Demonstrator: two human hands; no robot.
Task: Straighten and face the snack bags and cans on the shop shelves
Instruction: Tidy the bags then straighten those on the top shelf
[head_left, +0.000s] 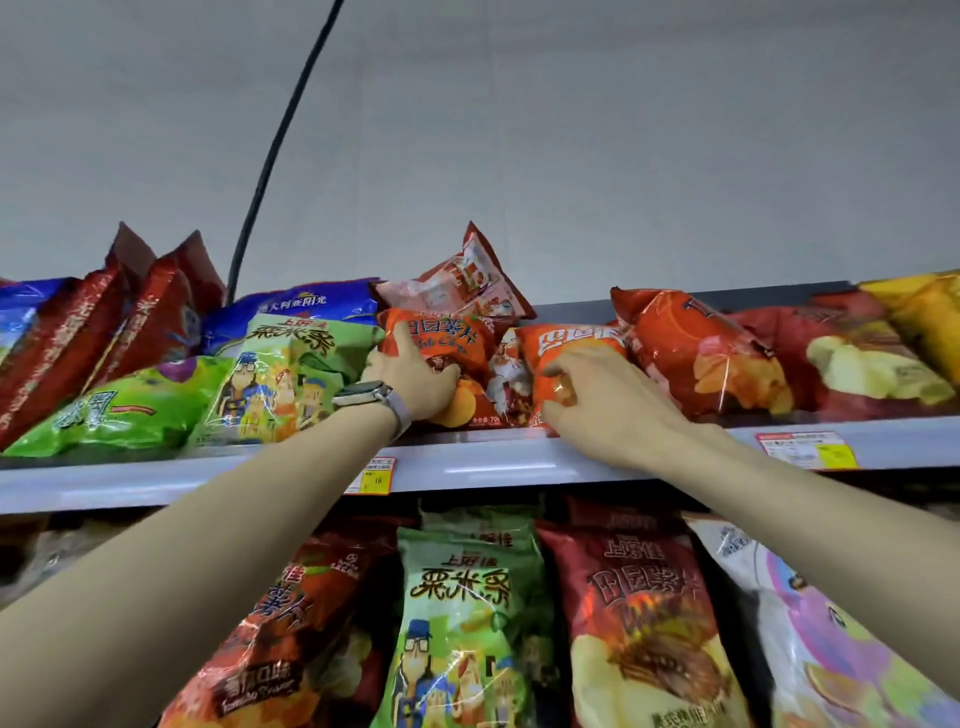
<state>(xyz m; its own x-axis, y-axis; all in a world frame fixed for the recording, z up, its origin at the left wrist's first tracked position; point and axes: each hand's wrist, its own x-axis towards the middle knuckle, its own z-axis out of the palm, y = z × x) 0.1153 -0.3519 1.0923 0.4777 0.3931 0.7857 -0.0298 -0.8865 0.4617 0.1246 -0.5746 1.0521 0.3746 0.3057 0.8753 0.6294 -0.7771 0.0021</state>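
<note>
Snack bags slump crookedly along the top shelf, so facing looks midway. The left orange bag sits under the left hand, fingers spread flat on it. At its three o'clock, the right hand pinches the right orange bag. Next: stand both upright, fronts out.

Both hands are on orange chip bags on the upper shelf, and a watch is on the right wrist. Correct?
Not quite. The head view shows the watch on the left wrist. The left hand and right hand are on orange chip bags on the upper shelf.
</note>
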